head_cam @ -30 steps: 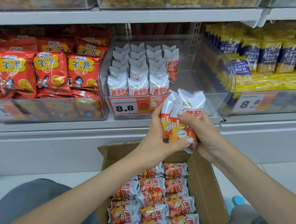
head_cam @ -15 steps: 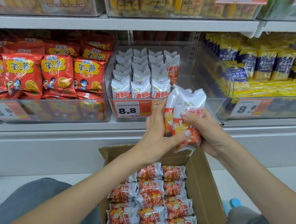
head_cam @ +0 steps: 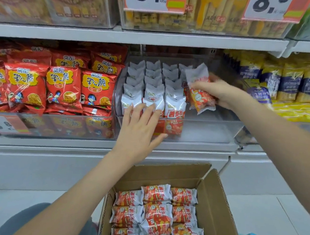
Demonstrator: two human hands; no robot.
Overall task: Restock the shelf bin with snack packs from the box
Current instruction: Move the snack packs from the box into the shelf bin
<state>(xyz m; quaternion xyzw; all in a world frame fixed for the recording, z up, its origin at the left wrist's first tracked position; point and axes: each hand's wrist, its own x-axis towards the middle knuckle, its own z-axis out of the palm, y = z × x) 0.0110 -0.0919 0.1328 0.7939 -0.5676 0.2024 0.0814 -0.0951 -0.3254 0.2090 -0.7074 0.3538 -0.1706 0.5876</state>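
Packs gripped in your right hand hover over the shelf bin's bare right side, your left hand spread flat against the front row; dropped loosely, they could topple sideways.

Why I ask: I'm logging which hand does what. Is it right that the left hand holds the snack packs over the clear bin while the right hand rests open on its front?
Sides are swapped. The head view shows the right hand holding the snack packs over the clear bin; the left hand rests open on its front.
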